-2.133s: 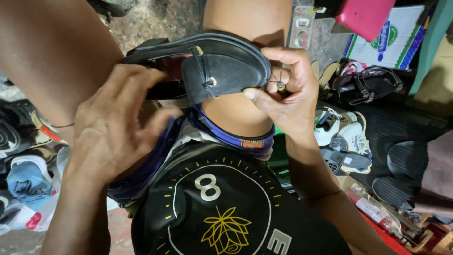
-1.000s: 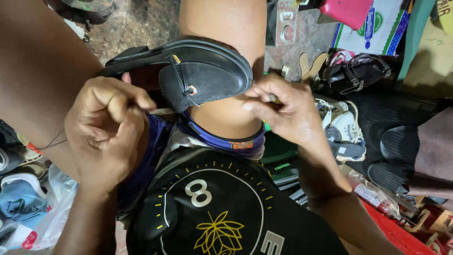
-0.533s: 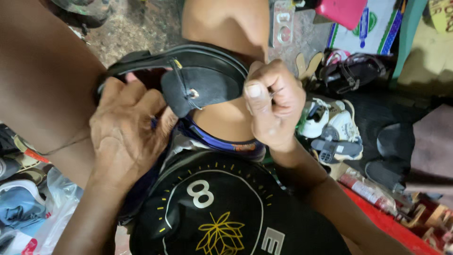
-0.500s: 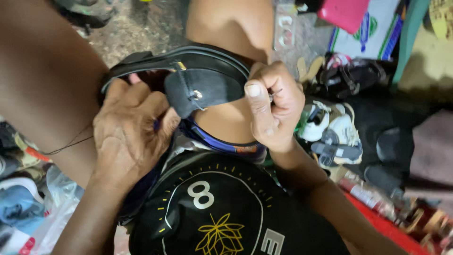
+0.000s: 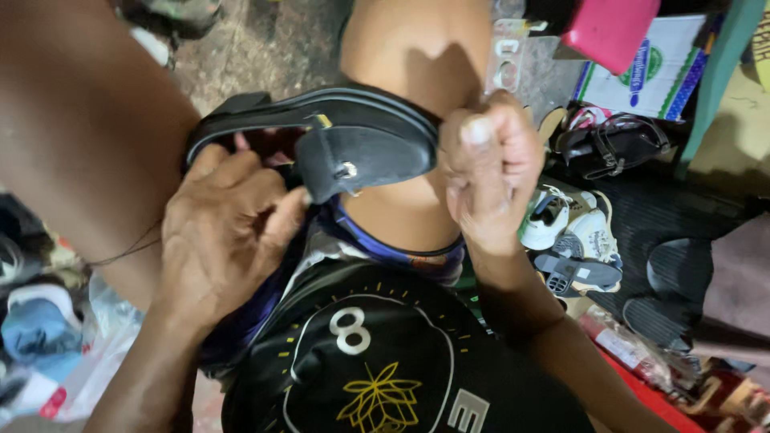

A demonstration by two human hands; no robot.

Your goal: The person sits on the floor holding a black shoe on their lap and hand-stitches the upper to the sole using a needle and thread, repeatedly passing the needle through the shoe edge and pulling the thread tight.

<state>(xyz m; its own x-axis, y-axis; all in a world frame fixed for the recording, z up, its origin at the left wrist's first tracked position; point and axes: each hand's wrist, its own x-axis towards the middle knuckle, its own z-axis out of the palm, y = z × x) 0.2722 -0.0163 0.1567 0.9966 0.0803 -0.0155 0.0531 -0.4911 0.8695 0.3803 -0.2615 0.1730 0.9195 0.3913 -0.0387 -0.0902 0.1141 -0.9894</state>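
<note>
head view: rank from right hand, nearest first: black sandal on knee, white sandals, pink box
1. black sandal: touching the right hand, on its left, across the knee.
2. white sandals: on the floor, just right of it.
3. pink box: top right, farthest.

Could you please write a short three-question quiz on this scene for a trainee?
1. True or false: the black leather sandal rests across the person's bare knee.
2. Which hand grips the sandal's toe end? A left hand; B right hand; C neither.
3. Fill in: a small metal ____ shows on the sandal's black strap flap.

Key: 1 true; 2 B; 3 stud.
</note>
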